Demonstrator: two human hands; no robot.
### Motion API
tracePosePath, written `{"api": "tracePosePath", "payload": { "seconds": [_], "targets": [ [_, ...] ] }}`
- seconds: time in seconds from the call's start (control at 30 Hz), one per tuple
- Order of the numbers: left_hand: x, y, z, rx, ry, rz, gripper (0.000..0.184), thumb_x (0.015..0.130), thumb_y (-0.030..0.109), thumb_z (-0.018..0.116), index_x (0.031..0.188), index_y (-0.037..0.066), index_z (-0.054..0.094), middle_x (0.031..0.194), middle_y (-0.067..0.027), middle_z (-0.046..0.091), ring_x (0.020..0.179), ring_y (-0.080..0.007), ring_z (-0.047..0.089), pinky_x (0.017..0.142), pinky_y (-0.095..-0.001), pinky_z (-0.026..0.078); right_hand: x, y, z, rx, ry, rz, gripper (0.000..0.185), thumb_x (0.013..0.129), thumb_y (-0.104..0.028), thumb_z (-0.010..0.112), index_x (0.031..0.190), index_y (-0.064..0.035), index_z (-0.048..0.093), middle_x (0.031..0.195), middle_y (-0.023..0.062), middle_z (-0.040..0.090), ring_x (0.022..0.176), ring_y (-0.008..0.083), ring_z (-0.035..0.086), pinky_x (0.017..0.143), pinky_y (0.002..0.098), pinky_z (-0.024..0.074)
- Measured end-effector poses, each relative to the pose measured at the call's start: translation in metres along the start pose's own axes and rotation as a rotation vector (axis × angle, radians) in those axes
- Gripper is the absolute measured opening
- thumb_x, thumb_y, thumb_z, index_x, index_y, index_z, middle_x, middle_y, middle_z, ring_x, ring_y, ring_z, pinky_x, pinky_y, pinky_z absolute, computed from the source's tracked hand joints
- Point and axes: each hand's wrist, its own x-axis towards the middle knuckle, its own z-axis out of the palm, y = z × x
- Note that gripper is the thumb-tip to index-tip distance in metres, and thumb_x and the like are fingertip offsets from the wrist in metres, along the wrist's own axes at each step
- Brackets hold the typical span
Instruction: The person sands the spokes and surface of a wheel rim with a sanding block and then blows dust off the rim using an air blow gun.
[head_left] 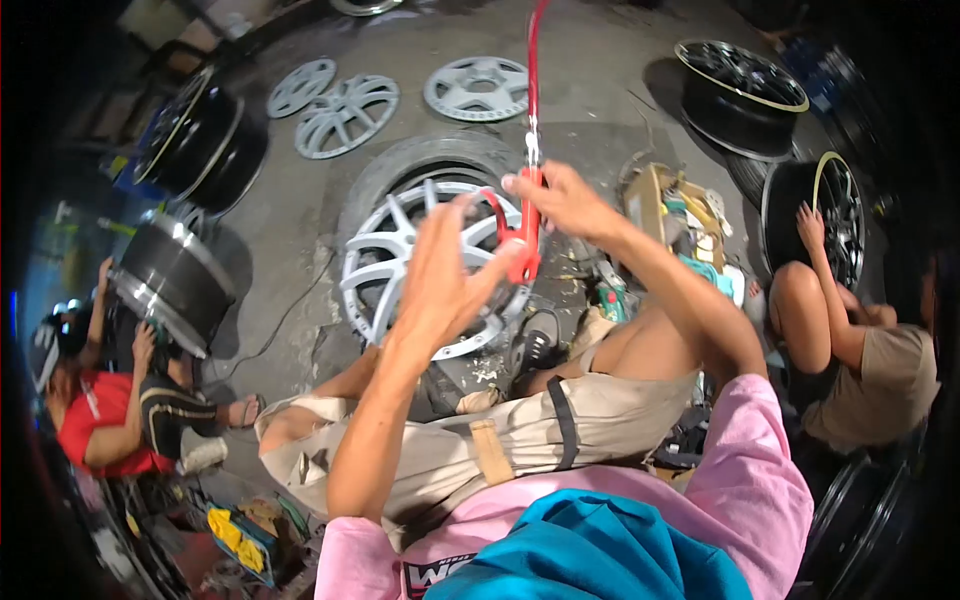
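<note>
My right hand [578, 205] is closed around the upper part of a red air tool [530, 225], which hangs upright from a red hose [534, 70] with a metal fitting. My left hand [445, 265] is raised just left of the tool, slightly blurred, fingers stretched up and thumb apart. Its thumb reaches the tool's lower end; whether it touches cannot be made out. A curved red part shows near its fingertips. Below both hands a silver spoked wheel face [366, 270] lies on a tire [395, 160], partly hidden by my left hand and forearm.
Grey wheel faces [478, 88] lie on the floor ahead. Black rims [745, 100] stand at right and left. At my right is a cardboard box [648, 205] of supplies, with a green power tool [612, 300] nearby. People [105, 410] sit beside rims on both sides.
</note>
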Motion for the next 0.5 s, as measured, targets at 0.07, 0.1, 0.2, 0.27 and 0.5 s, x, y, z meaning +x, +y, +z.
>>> {"api": "tracePosePath", "payload": {
  "seconds": [0.07,0.1,0.2,0.27,0.5],
  "targets": [
    [-0.013,-0.009,0.006,-0.006,-0.108,-0.129,0.084,0.089,0.045,0.08,0.146,-0.008,0.048,0.142,-0.0334,0.058,0.13,-0.0457,0.06,0.107,-0.0494,0.048,-0.012,-0.023,0.023,0.085,-0.155,0.039,0.048,0.1,-0.049,0.07,0.085,-0.0032,0.07,0.069,0.0024,0.065,0.061,0.0097,0.058,0.056,0.0298,0.0484],
    [-0.02,-0.011,0.01,-0.11,-0.136,-0.239,0.079,0.09,0.043,0.079,0.143,-0.008,0.05,0.136,-0.0337,0.061,0.124,-0.0466,0.063,0.104,-0.0501,0.05,-0.01,-0.017,0.037,0.103,-0.141,0.028,0.05,0.1,-0.05,0.069,0.083,-0.0032,0.07,0.068,0.0027,0.065,0.061,0.0096,0.059,0.055,0.0292,0.049],
    [-0.042,-0.023,0.03,-0.253,-0.018,-0.359,0.06,0.088,0.034,0.076,0.128,-0.005,0.056,0.115,-0.0329,0.07,0.108,-0.0473,0.07,0.094,-0.0509,0.054,-0.012,-0.012,0.053,0.096,-0.173,-0.006,0.057,0.1,-0.054,0.068,0.079,-0.0014,0.07,0.069,0.0034,0.065,0.061,0.0113,0.061,0.058,0.0312,0.0514],
    [-0.05,-0.025,0.022,-0.269,0.014,-0.411,0.051,0.082,0.023,0.075,0.122,0.0,0.056,0.096,-0.0258,0.072,0.089,-0.0408,0.074,0.081,-0.0469,0.056,-0.017,-0.014,0.051,-0.067,-0.253,0.078,0.048,0.099,-0.047,0.072,0.078,-0.0051,0.07,0.064,0.001,0.062,0.058,0.0112,0.056,0.059,0.0304,0.0478],
    [-0.055,-0.036,-0.004,-0.166,-0.265,-0.353,0.069,0.076,0.026,0.079,0.128,0.002,0.043,0.089,-0.0278,0.067,0.085,-0.0416,0.07,0.08,-0.0496,0.053,-0.062,-0.041,0.044,-0.927,-0.205,-0.86,0.08,0.065,-0.022,0.092,0.136,-0.0069,0.058,0.139,0.0195,0.053,0.133,0.0387,0.05,0.106,0.052,0.0447]
  ]
}}
